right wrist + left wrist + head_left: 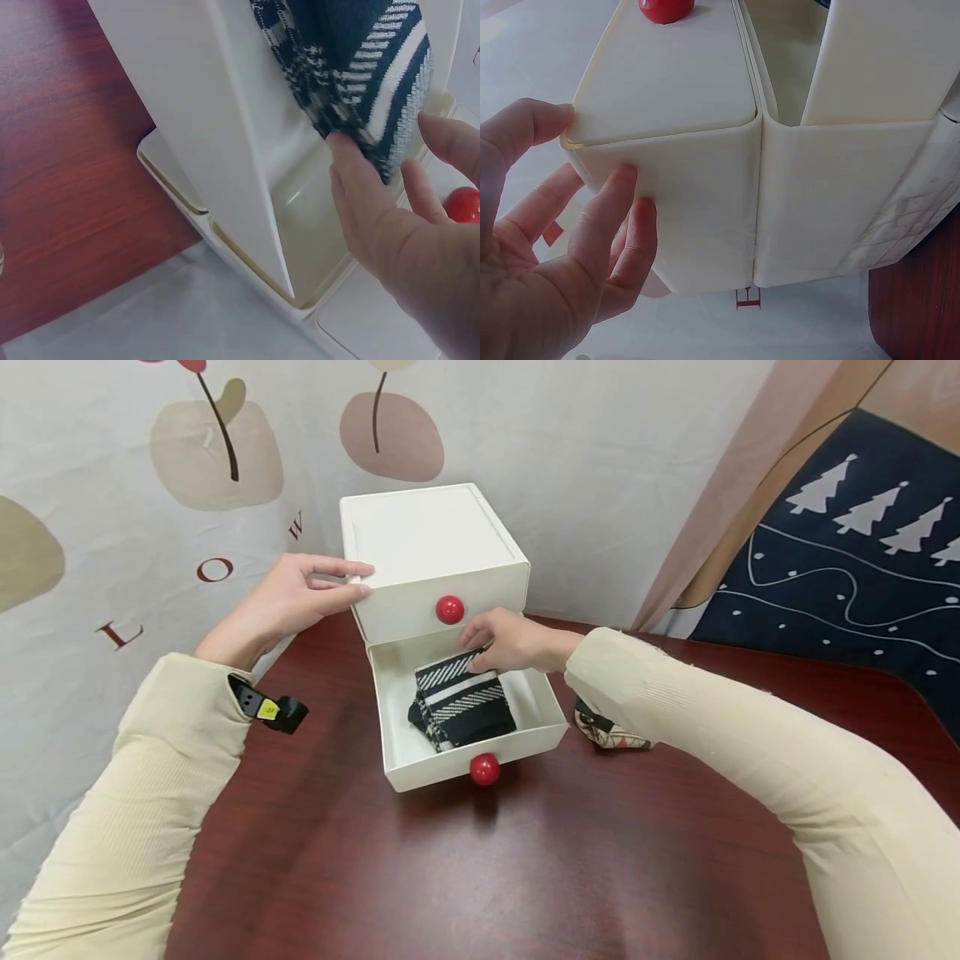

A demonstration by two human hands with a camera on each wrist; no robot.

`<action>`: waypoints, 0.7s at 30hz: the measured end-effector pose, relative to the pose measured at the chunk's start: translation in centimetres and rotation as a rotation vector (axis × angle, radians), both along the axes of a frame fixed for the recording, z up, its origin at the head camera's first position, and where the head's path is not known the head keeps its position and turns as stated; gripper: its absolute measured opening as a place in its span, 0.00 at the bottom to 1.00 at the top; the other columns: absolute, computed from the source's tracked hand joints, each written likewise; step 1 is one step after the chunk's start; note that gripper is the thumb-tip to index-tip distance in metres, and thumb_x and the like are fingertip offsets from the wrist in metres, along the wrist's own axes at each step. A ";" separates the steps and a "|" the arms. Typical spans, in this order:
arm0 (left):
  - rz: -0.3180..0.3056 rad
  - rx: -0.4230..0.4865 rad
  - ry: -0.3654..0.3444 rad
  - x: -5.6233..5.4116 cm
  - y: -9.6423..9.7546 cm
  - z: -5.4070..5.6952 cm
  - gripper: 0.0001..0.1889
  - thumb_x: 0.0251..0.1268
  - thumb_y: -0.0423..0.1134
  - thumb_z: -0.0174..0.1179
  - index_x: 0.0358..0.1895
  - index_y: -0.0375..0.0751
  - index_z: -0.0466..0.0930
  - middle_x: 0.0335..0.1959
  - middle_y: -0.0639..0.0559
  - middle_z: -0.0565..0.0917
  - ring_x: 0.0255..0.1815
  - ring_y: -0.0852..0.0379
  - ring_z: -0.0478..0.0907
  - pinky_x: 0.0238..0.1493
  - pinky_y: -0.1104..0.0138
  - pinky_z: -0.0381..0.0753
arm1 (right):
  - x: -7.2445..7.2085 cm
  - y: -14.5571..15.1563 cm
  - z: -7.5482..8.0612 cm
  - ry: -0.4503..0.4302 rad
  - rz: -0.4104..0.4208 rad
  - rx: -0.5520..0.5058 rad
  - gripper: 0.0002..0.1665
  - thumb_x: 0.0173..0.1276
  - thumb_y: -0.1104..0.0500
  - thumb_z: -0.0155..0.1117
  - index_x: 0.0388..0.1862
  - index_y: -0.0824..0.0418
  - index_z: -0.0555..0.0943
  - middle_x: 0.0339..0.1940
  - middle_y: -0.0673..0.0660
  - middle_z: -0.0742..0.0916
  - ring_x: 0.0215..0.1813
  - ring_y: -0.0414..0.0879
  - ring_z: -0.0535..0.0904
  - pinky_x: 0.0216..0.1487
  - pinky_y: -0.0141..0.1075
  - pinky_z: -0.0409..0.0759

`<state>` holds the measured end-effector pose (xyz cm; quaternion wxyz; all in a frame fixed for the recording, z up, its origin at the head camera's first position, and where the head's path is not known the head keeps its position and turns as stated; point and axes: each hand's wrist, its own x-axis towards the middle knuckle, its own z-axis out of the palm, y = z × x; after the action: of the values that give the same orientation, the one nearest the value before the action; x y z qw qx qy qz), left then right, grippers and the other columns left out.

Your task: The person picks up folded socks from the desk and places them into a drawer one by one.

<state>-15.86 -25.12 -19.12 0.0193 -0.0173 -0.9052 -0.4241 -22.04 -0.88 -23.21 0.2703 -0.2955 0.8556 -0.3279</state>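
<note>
My right hand (513,639), half-open and gripping nothing, touches the cloth (471,703) in the pulled-out drawer (431,771); my left hand (303,592) rests loosely on the box (427,531). Pressing down could tip everything.

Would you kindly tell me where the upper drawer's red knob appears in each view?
Head: the red knob is just above and left of centre, on the closed upper drawer.
Left wrist: the red knob is at the top edge, left of centre, cut off.
Right wrist: the red knob is at the right edge, just below mid-height, cut off.
Shared landmark: the open lower drawer.
</note>
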 end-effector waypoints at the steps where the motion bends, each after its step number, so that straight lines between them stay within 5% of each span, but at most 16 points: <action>1: 0.000 -0.001 0.000 0.0 0.0 0.0 0.22 0.57 0.47 0.58 0.55 0.46 0.74 0.54 0.45 0.73 0.46 0.61 0.75 0.48 0.62 0.66 | 0.0 0.1 0.1 0.015 0.011 0.002 0.21 0.58 0.69 0.60 0.52 0.65 0.73 0.53 0.60 0.76 0.53 0.48 0.72 0.45 0.36 0.74; 8: -0.006 -0.003 -0.004 -0.1 -0.2 -0.1 0.22 0.57 0.48 0.58 0.56 0.46 0.74 0.54 0.44 0.73 0.47 0.60 0.74 0.49 0.61 0.66 | 0.9 1.6 2.0 0.094 0.094 -0.014 0.22 0.59 0.65 0.60 0.54 0.65 0.72 0.54 0.58 0.76 0.55 0.50 0.72 0.51 0.37 0.71; 15: -0.014 -0.006 -0.023 -0.1 -0.4 -0.1 0.23 0.57 0.50 0.57 0.57 0.48 0.73 0.57 0.44 0.70 0.53 0.51 0.70 0.50 0.59 0.65 | 3.6 3.5 4.4 0.150 0.138 -0.194 0.18 0.59 0.67 0.60 0.49 0.65 0.74 0.48 0.57 0.79 0.48 0.47 0.77 0.48 0.35 0.73; 21: -0.009 -0.013 -0.019 -0.2 -0.2 -0.1 0.23 0.57 0.50 0.57 0.56 0.49 0.73 0.55 0.43 0.71 0.51 0.54 0.72 0.49 0.60 0.66 | 5.6 5.5 3.5 0.238 0.165 -0.382 0.16 0.58 0.69 0.60 0.47 0.67 0.76 0.43 0.56 0.81 0.42 0.42 0.79 0.44 0.33 0.75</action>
<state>-16.04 -25.31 -19.26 0.0086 -0.0176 -0.9080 -0.4184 -16.43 4.58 -19.69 0.1326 -0.4466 0.7769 -0.4236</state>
